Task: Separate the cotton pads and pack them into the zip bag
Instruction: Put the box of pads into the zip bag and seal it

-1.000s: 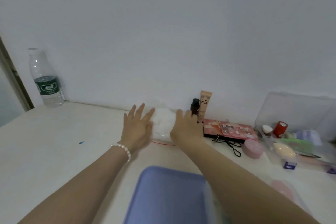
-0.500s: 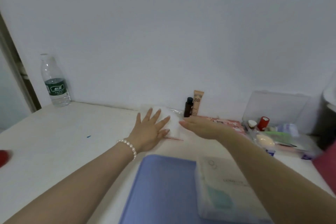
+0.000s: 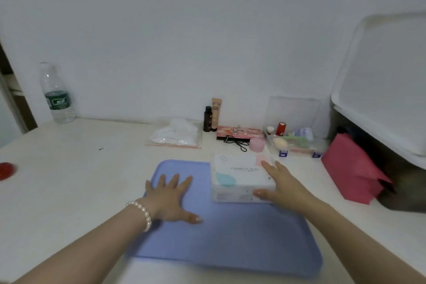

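Your left hand (image 3: 169, 198) is lying spread flat on the blue tray (image 3: 230, 237); your right hand (image 3: 282, 185), fingers straight, is touching the white box (image 3: 239, 177). At upper centre, the zip bag (image 3: 177, 135) of white pads is lying flat, long axis left-right.

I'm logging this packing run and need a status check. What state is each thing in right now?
zip bag: lying flat, filled with white pads; seal not discernible
cosmetic puff box: on the blue tray, looks closed
blue tray: flat on the table
left hand: open, fingers spread, over the tray
right hand: open, against the box's right side
water bottle: upright
clear organizer: lid raised
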Action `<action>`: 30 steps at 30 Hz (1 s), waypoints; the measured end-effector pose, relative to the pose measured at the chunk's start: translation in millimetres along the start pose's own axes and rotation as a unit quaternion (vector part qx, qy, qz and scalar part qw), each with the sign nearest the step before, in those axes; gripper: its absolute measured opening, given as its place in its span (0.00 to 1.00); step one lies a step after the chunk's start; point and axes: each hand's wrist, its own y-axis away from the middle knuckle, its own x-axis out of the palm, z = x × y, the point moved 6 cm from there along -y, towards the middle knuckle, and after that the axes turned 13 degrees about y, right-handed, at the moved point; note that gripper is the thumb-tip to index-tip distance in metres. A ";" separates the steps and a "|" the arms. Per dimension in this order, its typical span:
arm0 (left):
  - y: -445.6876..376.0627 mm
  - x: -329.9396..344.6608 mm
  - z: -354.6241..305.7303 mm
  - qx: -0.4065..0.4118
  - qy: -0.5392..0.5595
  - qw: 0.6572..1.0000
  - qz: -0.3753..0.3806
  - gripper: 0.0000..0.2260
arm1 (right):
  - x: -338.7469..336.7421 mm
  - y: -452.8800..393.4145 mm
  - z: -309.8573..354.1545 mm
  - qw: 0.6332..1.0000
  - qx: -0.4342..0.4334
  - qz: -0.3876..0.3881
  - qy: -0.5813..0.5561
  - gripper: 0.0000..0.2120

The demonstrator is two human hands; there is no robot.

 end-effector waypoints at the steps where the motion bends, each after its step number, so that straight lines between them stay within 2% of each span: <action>1: 0.4 2.5 3.5 -0.006 -0.005 1.000 -0.004 0.60 | 3.7 0.2 5.8 1.000 0.012 -0.024 -0.015 0.46; 3: 0.3 5.3 5.4 -0.005 0.009 1.000 -0.020 0.66 | 8.8 0.0 21.6 0.998 0.023 -0.047 -0.032 0.44; 6: 2.5 3.2 5.2 -0.001 0.038 0.999 -0.038 0.69 | 14.0 -7.1 47.7 0.997 0.017 -0.046 -0.055 0.44; 14: -5.8 -4.6 11.8 -0.005 0.053 0.997 -0.062 0.68 | 14.2 -26.8 75.0 0.998 0.010 -0.038 -0.057 0.45; 21: -11.6 -16.2 7.7 0.012 0.085 0.992 -0.091 0.67 | 13.1 -43.7 74.2 0.999 0.024 -0.038 0.004 0.44; 24: -8.2 -26.7 -3.2 0.040 0.028 0.987 -0.151 0.64 | 11.7 -49.7 71.7 0.993 0.045 -0.054 0.090 0.41; 27: -6.8 -36.2 -21.2 0.132 0.000 0.965 -0.226 0.60 | 12.3 -44.8 80.1 0.984 0.033 -0.095 0.146 0.35; 29: -6.0 -36.4 -35.3 0.193 -0.014 0.947 -0.256 0.49 | 11.8 -35.6 87.1 0.966 0.006 -0.169 0.196 0.35; 30: -4.5 -34.3 -39.9 0.190 -0.014 0.952 -0.239 0.42 | 15.7 -33.3 86.6 0.963 -0.005 -0.184 0.196 0.35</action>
